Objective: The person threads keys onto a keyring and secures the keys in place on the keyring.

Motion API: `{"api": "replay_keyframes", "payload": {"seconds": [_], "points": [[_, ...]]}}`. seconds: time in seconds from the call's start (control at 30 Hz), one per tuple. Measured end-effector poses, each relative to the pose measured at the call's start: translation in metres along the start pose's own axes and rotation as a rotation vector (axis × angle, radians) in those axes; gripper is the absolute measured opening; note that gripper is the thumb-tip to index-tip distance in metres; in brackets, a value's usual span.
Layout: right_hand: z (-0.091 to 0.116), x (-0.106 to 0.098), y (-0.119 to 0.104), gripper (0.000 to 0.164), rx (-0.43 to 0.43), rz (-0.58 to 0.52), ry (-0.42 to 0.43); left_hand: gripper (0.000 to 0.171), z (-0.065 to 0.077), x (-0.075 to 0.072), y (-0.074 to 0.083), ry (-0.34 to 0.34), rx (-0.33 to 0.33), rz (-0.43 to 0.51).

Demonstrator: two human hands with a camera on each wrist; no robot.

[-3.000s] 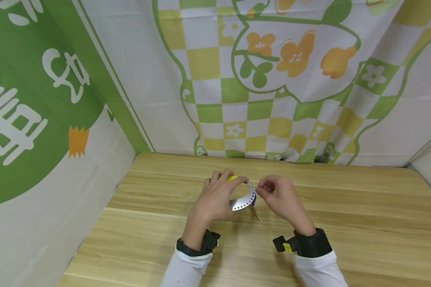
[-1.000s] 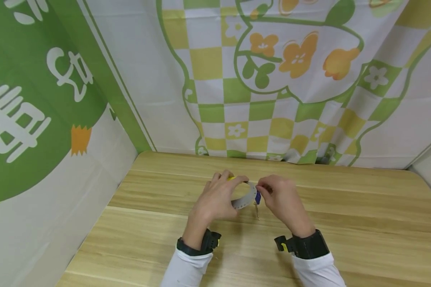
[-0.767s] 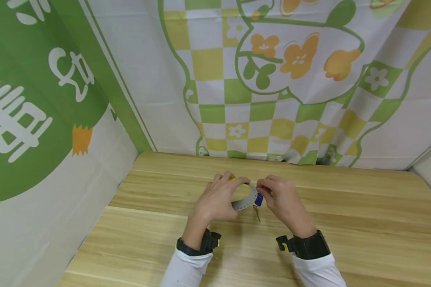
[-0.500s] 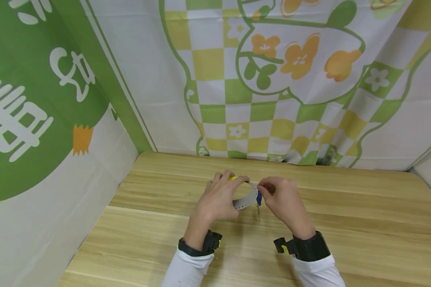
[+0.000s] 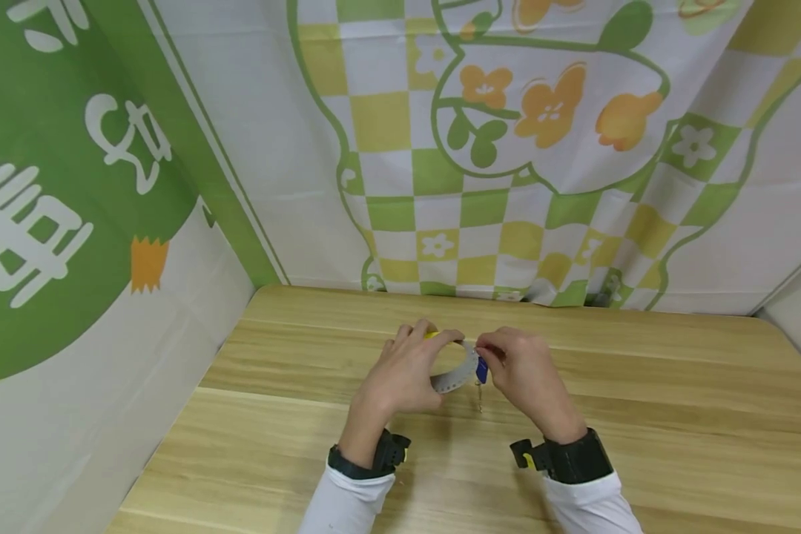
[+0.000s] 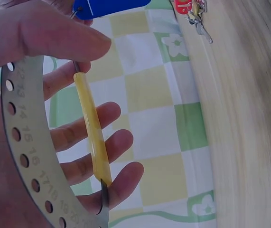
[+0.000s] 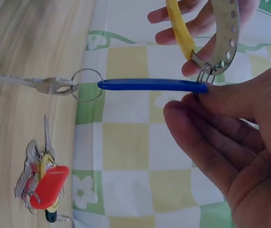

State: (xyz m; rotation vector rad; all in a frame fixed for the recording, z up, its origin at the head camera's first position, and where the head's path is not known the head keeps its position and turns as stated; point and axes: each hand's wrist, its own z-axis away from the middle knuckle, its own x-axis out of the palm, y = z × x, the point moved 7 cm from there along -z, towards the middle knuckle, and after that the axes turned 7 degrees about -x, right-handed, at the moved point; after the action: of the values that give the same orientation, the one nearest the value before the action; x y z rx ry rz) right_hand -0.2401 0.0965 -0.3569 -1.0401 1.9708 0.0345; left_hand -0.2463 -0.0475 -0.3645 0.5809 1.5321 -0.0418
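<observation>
In the head view my left hand [image 5: 400, 378] grips a numbered metal key ring holder [image 5: 446, 384] with a row of holes. Its thumb lies over the holed plate [image 6: 31, 156] and its fingers are around the yellow sleeve [image 6: 91, 128]. To the right, my right hand [image 5: 523, 371] pinches the top end of a blue key tag [image 5: 483, 369], right at the holder's end. Small wire loops [image 7: 205, 73] at that end overlap the tag in the right wrist view. From the tag's other end a split ring [image 7: 86, 70] carries a key [image 7: 47, 85].
A bunch of keys with a red tag [image 7: 50, 187] and yellow parts shows against the wooden table [image 5: 274, 445] in the right wrist view. A patterned curtain [image 5: 434, 222] hangs along the table's back edge, and a green and white cloth [image 5: 173, 356] stands at the left.
Three seconds ago the blue tag was mostly behind the holder's plate; now it hangs at its right, under my right fingers. The plate has tilted. The tag and key swing slightly; both hands stay nearly put.
</observation>
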Motion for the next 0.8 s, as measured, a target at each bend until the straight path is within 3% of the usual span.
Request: {"api": "replay_keyframes", "payload": {"seconds": [0.1, 0.33, 0.43, 0.63, 0.8], "points": [[0.0, 0.001, 0.001, 0.007, 0.02, -0.02, -0.012, 0.084, 0.0, 0.0, 0.0, -0.002, 0.0, 0.006], [0.002, 0.004, 0.014, 0.004, 0.234, -0.134, -0.059, 0.086, 0.0, 0.001, 0.001, 0.009, -0.004, -0.003], [0.003, 0.003, 0.015, 0.005, 0.277, -0.159, -0.065, 0.087, 0.0, 0.001, 0.001, 0.011, -0.012, -0.009], [0.002, 0.002, 0.013, 0.005, 0.238, -0.112, -0.049, 0.087, -0.001, 0.003, 0.001, 0.004, -0.023, -0.019], [0.0, 0.002, 0.009, 0.004, 0.14, -0.075, -0.041, 0.087, -0.001, 0.005, 0.002, -0.012, -0.021, -0.013]]}}
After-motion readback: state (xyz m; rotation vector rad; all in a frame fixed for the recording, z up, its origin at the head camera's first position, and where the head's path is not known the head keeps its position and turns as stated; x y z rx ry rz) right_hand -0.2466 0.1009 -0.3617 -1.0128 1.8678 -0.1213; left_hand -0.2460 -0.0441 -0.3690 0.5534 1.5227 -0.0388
